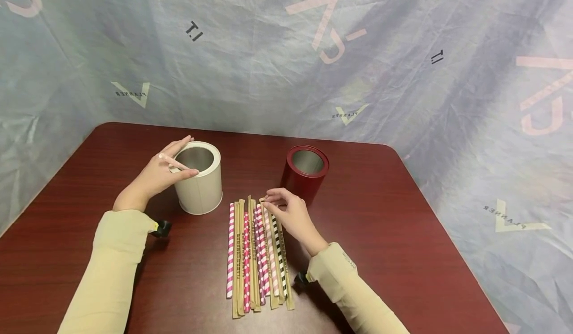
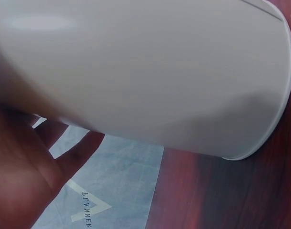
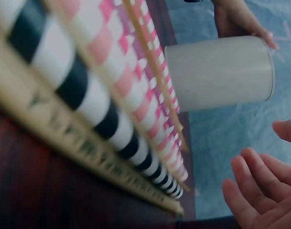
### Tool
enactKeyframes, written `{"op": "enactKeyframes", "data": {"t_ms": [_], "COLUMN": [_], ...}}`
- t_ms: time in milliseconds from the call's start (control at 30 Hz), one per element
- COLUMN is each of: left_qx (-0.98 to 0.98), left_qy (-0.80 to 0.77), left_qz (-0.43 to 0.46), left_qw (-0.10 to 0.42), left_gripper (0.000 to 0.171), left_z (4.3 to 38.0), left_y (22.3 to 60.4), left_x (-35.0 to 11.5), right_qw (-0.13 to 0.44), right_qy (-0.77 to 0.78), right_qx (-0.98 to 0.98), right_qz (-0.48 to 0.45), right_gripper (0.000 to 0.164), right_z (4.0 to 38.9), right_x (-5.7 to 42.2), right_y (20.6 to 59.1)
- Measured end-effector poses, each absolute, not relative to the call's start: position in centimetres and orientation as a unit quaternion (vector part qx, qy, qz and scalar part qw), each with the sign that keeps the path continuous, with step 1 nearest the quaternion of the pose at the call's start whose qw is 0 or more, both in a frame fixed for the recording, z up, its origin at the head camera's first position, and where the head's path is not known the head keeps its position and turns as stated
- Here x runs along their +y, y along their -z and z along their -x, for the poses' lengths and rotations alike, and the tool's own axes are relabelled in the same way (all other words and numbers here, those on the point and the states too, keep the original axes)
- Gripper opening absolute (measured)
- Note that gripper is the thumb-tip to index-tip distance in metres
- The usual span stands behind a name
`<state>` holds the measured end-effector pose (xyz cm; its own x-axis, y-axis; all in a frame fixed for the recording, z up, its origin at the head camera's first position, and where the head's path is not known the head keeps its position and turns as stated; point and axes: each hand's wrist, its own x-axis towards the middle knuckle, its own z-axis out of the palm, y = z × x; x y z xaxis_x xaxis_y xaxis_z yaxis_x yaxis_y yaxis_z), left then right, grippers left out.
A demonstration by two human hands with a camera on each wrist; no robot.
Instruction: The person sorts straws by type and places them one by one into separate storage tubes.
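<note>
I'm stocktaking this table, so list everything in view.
Pale can: one, cream, table's left half
Red can: one, red, right of pale can
Patterned straws: several, pink, purple, black, white, table's middle
Paper wrappers: several, brown, among straws
Slim item: one, pale, by pale can's rim
Table: one, maroon, beneath
Backdrop: one, grey, behind
Wrist devices: two, black, under wrists
Sleeves: two, yellowish, foreground
Left hand: one, bare, at pale can
Right hand: one, bare, over straws

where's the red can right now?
Head view only: the red can stands on the table just right of centre, partly behind the right hand and right of the white can.
</note>
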<state>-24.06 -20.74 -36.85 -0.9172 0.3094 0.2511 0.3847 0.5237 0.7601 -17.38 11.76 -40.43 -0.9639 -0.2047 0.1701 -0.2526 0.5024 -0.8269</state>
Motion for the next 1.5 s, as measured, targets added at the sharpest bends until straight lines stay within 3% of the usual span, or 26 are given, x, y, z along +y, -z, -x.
{"op": "enactKeyframes", "data": {"t_ms": [133,233,367,500,1100,1500], "left_qx": [-0.874,-0.874,-0.872,-0.872,-0.878,-0.881], "left_qy": [0.441,0.444,0.448,0.447,0.437,0.433], "left_qz": [0.199,0.193,0.192,0.193,0.186,0.182], "left_qw": [0.045,0.044,0.047,0.047,0.054,0.048], "left_gripper": [0.038,0.028,0.028,0.029,0.031,0.031], "left_z": [24.0,24.0,24.0,24.1,24.1,24.1], "left_y": [36.9,36.9,37.1,37.2,37.2,37.2], "left_x": [-20.7,-20.7,-20.8,-20.8,-20.7,-20.7], "right_qw": [0.004,-0.026,-0.071,-0.101,-0.141,-0.189], "right_qy": [-0.447,-0.426,-0.395,-0.364,-0.310,-0.378], "right_qx": [-0.886,-0.897,-0.910,-0.922,-0.936,-0.904], "right_qz": [-0.124,-0.115,-0.100,-0.084,-0.090,-0.068], "right_gripper": [0.026,0.019,0.010,0.012,0.026,0.025], "right_z": [17.3,17.2,17.2,17.3,17.4,17.3], "right_x": [12.6,13.2,13.6,13.6,12.7,13.0], "right_y": [41.0,41.2,41.5,41.9,41.9,42.6]}}
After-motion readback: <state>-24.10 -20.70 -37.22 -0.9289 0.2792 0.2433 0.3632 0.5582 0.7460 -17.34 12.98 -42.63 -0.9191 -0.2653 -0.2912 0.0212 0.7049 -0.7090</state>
